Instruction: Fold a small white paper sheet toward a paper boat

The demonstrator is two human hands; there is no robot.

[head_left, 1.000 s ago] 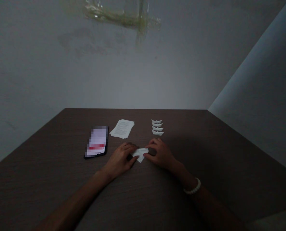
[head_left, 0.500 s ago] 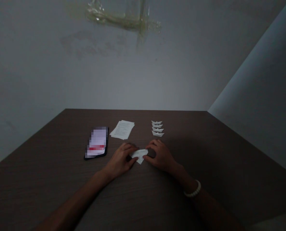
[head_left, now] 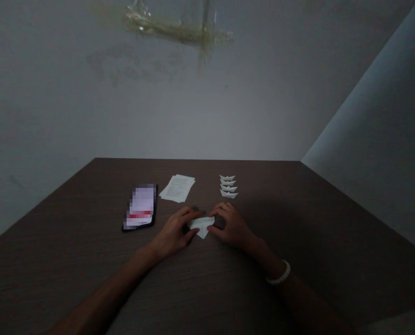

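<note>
A small white folded paper (head_left: 202,225) lies on the dark wooden table (head_left: 298,218) between my hands. My left hand (head_left: 174,231) pinches its left edge with curled fingers. My right hand (head_left: 230,225) grips its right edge, fingers bent over it; a pale bead bracelet (head_left: 280,275) sits on that wrist. The paper's lower tip points toward me. Just beyond my right hand, several small white paper boats (head_left: 228,187) stand in a short column.
A stack of printed paper sheets (head_left: 177,187) lies beyond my left hand. A phone (head_left: 140,206) with a lit screen rests to the left of it. A grey wall rises behind the table's far edge.
Both hands have drawn slightly closer together over the folded paper, and my right fingers now curl more over its top edge. Everything else on the table is unmoved.
</note>
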